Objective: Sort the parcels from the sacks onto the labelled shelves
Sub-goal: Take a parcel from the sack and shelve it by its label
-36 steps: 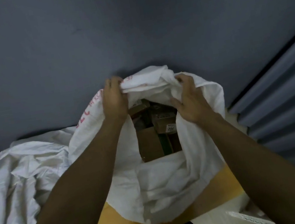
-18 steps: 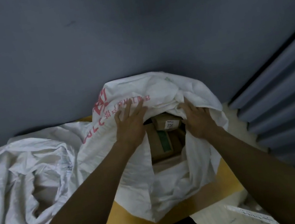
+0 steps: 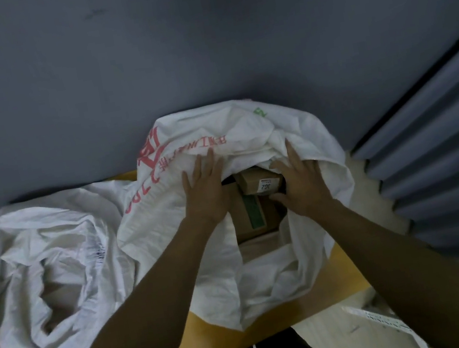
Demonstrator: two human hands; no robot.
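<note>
Spread wide and flat, the left hand, fingers straight and a little apart, laid on the rolled far-left rim of the printed sack, holding nothing. Likewise unfolded, the right hand, fingers straight and pressed on the rim fabric at the right side of the mouth, thumb stretched toward the parcels; not possible to tell whether touching cardboard or only near it. Printed sack standing on the yellow table close to the grey wall, mouth turned up and toward the person, red print upside down from this view. Inside the mouth, between both hands, two brown cardboard parcels: a larger box with a green tape strip, long axis running away from the person, and on its far end a small box, long axis roughly left to right and a bit tilted, white label facing up at the near right corner. Label characters too blurred for a sure reading. Lower parts of both boxes hidden by the sack fabric; dark gap around them hard to make out. To the left, a second white sack, crumpled, touching the first one, cut off by the left edge, contents not clear. At right a ribbed grey shutter; at bottom right a white perforated strip, partly cut off.
</note>
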